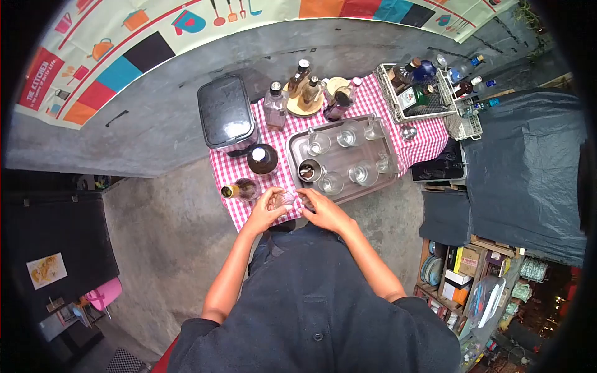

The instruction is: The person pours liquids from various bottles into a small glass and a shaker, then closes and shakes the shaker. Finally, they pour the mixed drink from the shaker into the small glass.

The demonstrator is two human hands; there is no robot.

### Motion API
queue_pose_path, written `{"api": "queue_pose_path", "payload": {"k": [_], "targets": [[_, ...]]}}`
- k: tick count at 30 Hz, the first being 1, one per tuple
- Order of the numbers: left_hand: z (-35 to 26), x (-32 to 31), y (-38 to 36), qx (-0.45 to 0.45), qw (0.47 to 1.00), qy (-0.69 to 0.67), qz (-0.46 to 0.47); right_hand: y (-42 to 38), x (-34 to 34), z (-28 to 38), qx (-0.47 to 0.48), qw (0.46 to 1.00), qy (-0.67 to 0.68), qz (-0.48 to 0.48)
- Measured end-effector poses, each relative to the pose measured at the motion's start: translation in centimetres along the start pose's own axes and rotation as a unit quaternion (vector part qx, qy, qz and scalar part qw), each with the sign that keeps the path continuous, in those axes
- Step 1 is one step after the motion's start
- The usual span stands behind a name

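Observation:
A small clear drinking glass (286,199) is at the table's front edge, between my two hands. My left hand (265,211) curls its fingers round the glass's left side. From the right, my right hand (323,211) has its fingers bent in against the glass; their exact contact is partly hidden. Just beyond my hands is a brown tray (339,155) with several clear glass mugs and cups. A metal cup (309,170) with dark contents stands at its near left. Left of my hands, a bottle with a yellowish top (242,189) leans or lies on the checked cloth.
A dark round bottle (262,160) and a lidded black bin (227,115) stand at the left. Several bottles sit on a wooden board (303,102) at the back. A wire basket (420,99) of bottles is at the back right. The pink checked cloth (225,174) covers the table.

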State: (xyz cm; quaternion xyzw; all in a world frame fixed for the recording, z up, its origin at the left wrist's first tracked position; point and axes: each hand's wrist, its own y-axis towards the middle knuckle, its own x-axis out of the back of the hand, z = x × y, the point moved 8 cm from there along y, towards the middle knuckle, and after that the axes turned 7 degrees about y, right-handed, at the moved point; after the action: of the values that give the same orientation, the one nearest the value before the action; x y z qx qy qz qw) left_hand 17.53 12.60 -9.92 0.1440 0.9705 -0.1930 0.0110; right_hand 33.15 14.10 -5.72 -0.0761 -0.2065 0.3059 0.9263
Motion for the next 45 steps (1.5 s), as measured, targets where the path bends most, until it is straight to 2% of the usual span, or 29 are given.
{"api": "queue_pose_path", "payload": {"k": [3, 5, 6, 11, 15, 17, 23, 26, 27, 30, 32, 35, 38, 43, 45], "targets": [[-0.7, -0.8, 0.9, -0.016, 1.000, 0.004, -0.010, 0.1, 0.8, -0.4, 0.022, 0.999, -0.033, 0.014], [-0.6, -1.4, 1.4, 0.013, 0.999, -0.014, -0.027, 0.2, 1.8, -0.3, 0.026, 0.999, -0.024, 0.027], [-1.4, -1.8, 1.6, -0.013, 0.999, 0.008, -0.036, 0.2, 2.4, -0.1, 0.023, 0.999, -0.023, 0.033], [-3.2, -4.1, 2.4, -0.034, 0.996, -0.004, -0.087, 0.5, 5.3, -0.8, 0.047, 0.996, -0.032, 0.063], [-2.1, -5.2, 3.1, -0.021, 0.993, 0.013, -0.114, 0.6, 7.6, -1.8, 0.055, 0.995, -0.033, 0.075], [-1.6, -5.7, 3.2, -0.017, 0.985, 0.099, -0.138, 0.5, 8.4, -2.5, 0.057, 0.994, -0.024, 0.093], [-1.6, -7.4, 2.4, 0.037, 0.972, 0.108, -0.207, 0.6, 11.1, -4.4, 0.065, 0.990, 0.000, 0.128], [-0.3, -6.8, 1.7, 0.052, 0.946, 0.158, -0.277, 0.8, 12.4, -5.4, 0.066, 0.987, 0.003, 0.143], [0.0, -6.5, 1.5, 0.024, 0.937, 0.168, -0.305, 0.9, 12.6, -5.7, 0.064, 0.986, 0.006, 0.152], [1.8, -5.5, 1.4, 0.052, 0.906, 0.217, -0.361, 1.9, 14.3, -5.6, 0.076, 0.987, -0.039, 0.136], [2.0, -4.5, 1.5, 0.060, 0.857, 0.326, -0.395, 2.5, 15.0, -6.0, 0.057, 0.989, -0.059, 0.119], [2.8, -3.4, 2.4, 0.035, 0.838, 0.365, -0.404, 3.1, 15.4, -7.0, 0.037, 0.992, -0.096, 0.077], [4.5, -1.9, 4.1, 0.042, 0.861, 0.334, -0.382, 2.2, 15.6, -7.2, -0.017, 0.992, -0.108, 0.063], [6.7, -0.7, 5.7, 0.046, 0.875, 0.333, -0.349, -0.1, 14.2, -8.5, -0.029, 0.993, -0.112, 0.023], [7.3, -0.3, 6.3, 0.029, 0.879, 0.340, -0.334, -0.8, 13.9, -8.8, -0.089, 0.991, -0.103, 0.017]]}}
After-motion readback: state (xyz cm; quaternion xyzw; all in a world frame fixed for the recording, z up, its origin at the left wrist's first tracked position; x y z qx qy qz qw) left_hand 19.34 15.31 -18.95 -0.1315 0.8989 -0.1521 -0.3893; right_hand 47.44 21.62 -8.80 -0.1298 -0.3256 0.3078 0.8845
